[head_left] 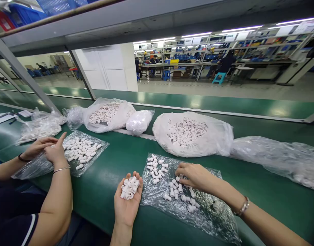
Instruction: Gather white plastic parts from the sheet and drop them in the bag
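Smooth green desk [100,198] runs beneath everything at hand, and nearest on it comes the left hand [127,206], palm up and cupped, holding a small heap of white tubes [130,188]. Just beside its fingers, to the right, begins the flat clear bag [150,196], spread slantwise with more loose tubes [172,193] scattered on top. These short pieces lie at mixed angles: one at the near side of the cluster points roughly left to right, while a few close to the fingers point toward the person. Over them reaches the right hand [194,175], its fingers bent down and its fingertips among the pieces; whether they pinch one I cannot tell. From those fingertips the closest tubes lie just below and a little nearer the person, so the right hand is much the nearer one to them. A second cluster [156,181] sits to the left of the fingertips, between the two hands. The heap in the palm lies farther left and slightly nearer the person, past the bag's left edge. Off to the left, a co-worker's hands [56,152] hover by another clear bag [74,171] of similar pieces. Behind stand two big bags of tubes, and farthest off, people sit near shelves and a blue stool [219,78].
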